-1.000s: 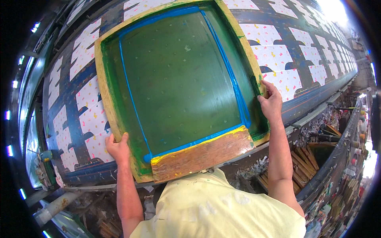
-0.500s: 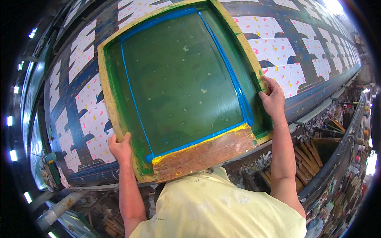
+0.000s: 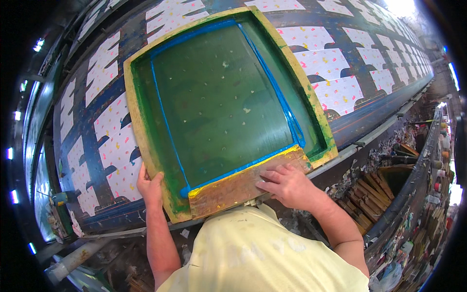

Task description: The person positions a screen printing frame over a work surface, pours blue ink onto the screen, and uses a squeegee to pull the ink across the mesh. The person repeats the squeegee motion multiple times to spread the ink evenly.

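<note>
A screen-printing frame (image 3: 311, 100) with yellowish wooden sides and a green mesh lies tilted over the printing table. Blue paste (image 3: 194, 35) borders the mesh. Across the frame's near end leans a wooden squeegee (image 3: 224, 192), yellow paint along its upper edge. My left hand (image 3: 152, 187) grips the near left side of the frame, thumb over the rim and fingers partly hidden beneath. On the right part of the squeegee rests my right hand (image 3: 294, 187), its fingers bent against the board; the thumb's hold is not clear.
White pieces with small pink and yellow prints (image 3: 335, 95) lie in rows on the dark blue table (image 3: 360, 127). A rail (image 3: 340, 156) follows its near edge. To the lower right, wooden slats (image 3: 372, 194) sit among scraps. A pipe (image 3: 73, 260) crosses at lower left.
My right hand has left the frame's right side and come inward onto the squeegee. My left hand keeps hold of the frame, whose right side appears slightly shifted left in view.
</note>
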